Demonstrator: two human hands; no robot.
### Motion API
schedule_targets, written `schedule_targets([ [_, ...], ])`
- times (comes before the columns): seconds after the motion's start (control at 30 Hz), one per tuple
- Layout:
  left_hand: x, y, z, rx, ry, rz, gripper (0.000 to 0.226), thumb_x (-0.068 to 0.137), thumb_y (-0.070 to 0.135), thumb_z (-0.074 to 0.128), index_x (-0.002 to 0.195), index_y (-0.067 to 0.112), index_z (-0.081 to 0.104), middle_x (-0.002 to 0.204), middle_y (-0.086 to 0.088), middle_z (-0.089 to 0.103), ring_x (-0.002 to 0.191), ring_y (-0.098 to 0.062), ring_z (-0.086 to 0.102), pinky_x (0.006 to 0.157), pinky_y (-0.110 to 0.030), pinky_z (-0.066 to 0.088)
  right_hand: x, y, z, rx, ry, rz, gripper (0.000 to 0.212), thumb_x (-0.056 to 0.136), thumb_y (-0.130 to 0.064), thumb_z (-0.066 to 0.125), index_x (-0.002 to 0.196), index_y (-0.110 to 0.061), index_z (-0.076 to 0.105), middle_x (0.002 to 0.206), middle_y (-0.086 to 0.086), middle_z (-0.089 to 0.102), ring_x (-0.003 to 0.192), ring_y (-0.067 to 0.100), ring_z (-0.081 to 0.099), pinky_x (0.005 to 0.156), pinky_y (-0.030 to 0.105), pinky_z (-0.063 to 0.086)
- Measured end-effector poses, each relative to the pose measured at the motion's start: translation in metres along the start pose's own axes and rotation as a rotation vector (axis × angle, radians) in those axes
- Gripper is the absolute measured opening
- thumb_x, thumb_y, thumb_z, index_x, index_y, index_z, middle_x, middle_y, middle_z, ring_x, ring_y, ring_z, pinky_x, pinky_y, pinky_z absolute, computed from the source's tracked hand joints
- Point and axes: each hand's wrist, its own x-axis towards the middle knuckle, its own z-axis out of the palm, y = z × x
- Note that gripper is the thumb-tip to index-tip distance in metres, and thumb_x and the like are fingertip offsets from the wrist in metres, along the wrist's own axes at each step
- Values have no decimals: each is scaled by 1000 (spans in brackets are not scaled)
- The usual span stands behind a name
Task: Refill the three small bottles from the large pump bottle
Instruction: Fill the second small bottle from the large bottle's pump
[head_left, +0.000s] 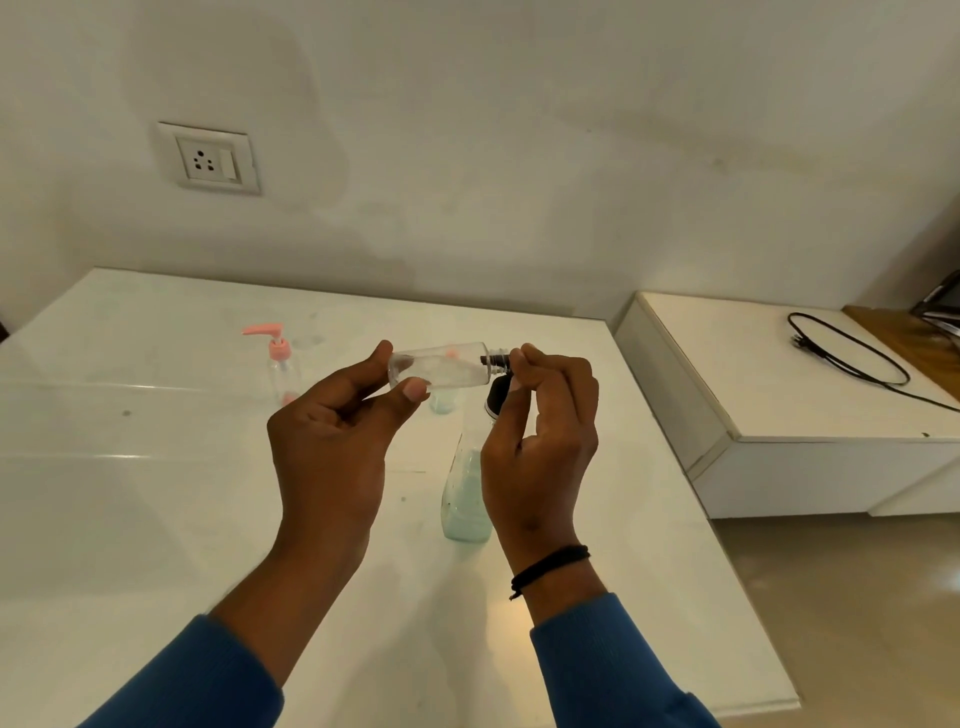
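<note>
Gripped sideways above my table (156, 519), clear bottle (441, 370) lies in left hand (332, 431); right hand (540, 441) pinches its black cap (496, 361). Beneath stands one pump bottle (465, 493), part-filled with pale green liquid. Farther back: one pink-pump bottle (283, 364), one partly hidden bottle (442, 402). Table's right edge lies near.

Clear plastic small bottle (441, 370); glossy white table (156, 493); matt wall (519, 156).

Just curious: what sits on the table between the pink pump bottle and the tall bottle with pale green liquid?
In the head view, only bare white table lies between the pink pump bottle and the tall bottle; the left hand hovers above that stretch.
</note>
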Motion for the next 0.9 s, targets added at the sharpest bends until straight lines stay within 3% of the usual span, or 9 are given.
schedule_targets([
  [0.2,1,0,1,-11,-2,15,39,74,26,78,112,32,71,115,2,75,106,-17,72,97,-42,57,5,-2,-1,-59,-1,-15,18,92,6,58,103,-1,70,101,8,65,97,18,56,88,15,44],
  [0.33,0,-2,0,-6,1,-7,39,78,18,80,114,30,71,114,5,75,105,-13,72,99,-40,56,-2,5,0,-75,5,-20,17,97,-4,57,105,-3,71,103,7,67,96,19,57,81,34,52],
  [0.4,1,-1,-1,-14,2,-2,37,78,18,80,111,33,72,113,4,76,105,-14,72,99,-41,56,-2,4,2,-75,7,-14,19,97,-9,54,105,-5,72,104,5,68,96,20,58,81,37,51],
  [0.6,0,-1,1,-25,-7,6,38,77,21,80,113,32,71,113,4,76,105,-16,72,99,-42,55,4,2,-4,-81,0,-7,22,96,-9,52,105,-6,72,105,4,68,98,18,57,87,20,39],
  [0.8,2,-1,-2,-28,7,14,38,78,18,80,112,32,71,113,4,76,105,-13,72,89,-21,57,-1,2,2,-80,-8,10,19,98,-10,54,105,-7,72,106,3,68,97,17,57,84,24,41],
  [0.9,2,-1,-1,-30,5,14,38,78,18,80,112,32,71,112,3,76,103,-15,72,92,-29,57,4,-1,0,-80,2,1,19,96,-7,54,104,-7,71,105,2,68,98,15,56,85,22,39],
])
